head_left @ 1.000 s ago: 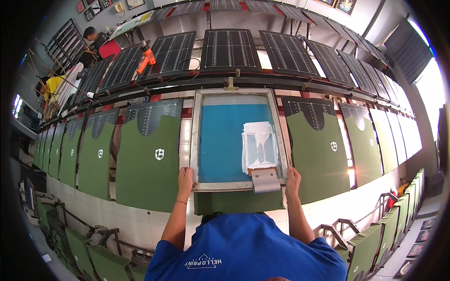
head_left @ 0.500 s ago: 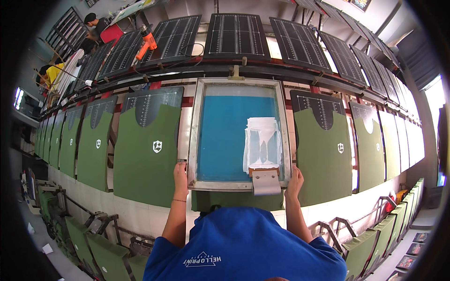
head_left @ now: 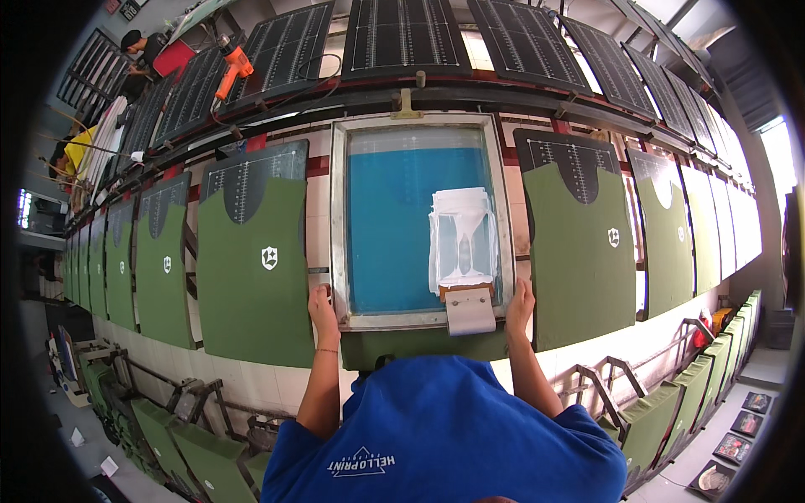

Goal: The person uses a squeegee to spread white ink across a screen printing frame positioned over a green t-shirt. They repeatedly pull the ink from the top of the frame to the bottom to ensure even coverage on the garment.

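A screen printing frame (head_left: 339, 210) with blue mesh (head_left: 386, 243) lies in front of me, over a green shirt panel (head_left: 419, 346) whose near edge shows below it. My left hand (head_left: 324, 308) is closed on the frame's left side near the front corner. My right hand (head_left: 521, 306) holds the opposite side at about the same height, its fingers partly hidden. White ink (head_left: 463, 201) is spread in a rough rectangle at the mesh's right. A squeegee (head_left: 471, 312) with a pale metal holder rests at the ink's near edge, overhanging the frame's front bar.
Green shirt panels with white badges lie on boards to the left (head_left: 251, 285) and right (head_left: 579, 268). Bare black boards (head_left: 407, 38) line the rail (head_left: 335, 117) beyond. An orange heat gun (head_left: 233, 67) lies far left. A person (head_left: 138, 50) is at the upper left.
My view has tilted, so the frame and boards sit higher in the picture. Both hands remain on the frame. The white ink's smear has shifted slightly in shape.
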Demonstrator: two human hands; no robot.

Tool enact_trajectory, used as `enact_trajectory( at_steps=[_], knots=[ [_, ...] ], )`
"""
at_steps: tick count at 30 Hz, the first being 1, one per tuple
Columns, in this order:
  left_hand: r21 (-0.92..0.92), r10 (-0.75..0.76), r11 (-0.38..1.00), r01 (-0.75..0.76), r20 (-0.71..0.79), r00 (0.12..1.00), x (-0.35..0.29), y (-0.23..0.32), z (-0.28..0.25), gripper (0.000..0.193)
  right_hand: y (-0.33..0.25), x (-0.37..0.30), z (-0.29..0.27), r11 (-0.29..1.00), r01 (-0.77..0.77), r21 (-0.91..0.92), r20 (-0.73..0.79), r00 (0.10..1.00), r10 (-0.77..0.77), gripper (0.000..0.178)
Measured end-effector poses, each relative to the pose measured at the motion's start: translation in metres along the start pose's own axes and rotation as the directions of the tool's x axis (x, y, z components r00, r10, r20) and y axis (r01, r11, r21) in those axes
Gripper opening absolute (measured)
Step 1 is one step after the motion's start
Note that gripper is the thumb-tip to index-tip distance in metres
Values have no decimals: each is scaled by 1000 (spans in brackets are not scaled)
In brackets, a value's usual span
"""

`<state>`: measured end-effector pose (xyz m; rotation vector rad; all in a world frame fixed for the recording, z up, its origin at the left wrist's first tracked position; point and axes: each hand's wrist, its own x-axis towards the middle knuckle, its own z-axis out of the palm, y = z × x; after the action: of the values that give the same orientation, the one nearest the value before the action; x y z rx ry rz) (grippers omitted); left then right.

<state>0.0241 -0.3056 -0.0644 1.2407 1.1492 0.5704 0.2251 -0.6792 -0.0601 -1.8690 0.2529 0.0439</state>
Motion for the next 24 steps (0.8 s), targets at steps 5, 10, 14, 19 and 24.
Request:
enact_trajectory(
  at_steps=[5, 10, 14, 19, 24],
  knots=[
    [79, 77, 994, -77, -5, 997, -2, 3, 9, 30, -3, 2, -4, 976, -79, -203, -2, 997, 80, 45],
    [116, 137, 984, -132, -34, 990, 5, -5, 4, 29, -2, 7, -2, 974, -136, -179, -5, 990, 138, 48],
    [147, 327, 938, -313, -80, 942, 11, -18, -10, 25, 43, 26, -5, 979, -143, 144, 182, 976, 116, 44],
    [234, 398, 899, -369, -90, 913, -23, 11, -25, 26, 24, 23, -10, 812, -429, 395, 366, 885, 289, 48],
    [-36, 279, 960, -278, 207, 938, -72, 32, -34, 24, 17, 23, -12, 846, -380, 375, 263, 918, 296, 49]
  ],
)
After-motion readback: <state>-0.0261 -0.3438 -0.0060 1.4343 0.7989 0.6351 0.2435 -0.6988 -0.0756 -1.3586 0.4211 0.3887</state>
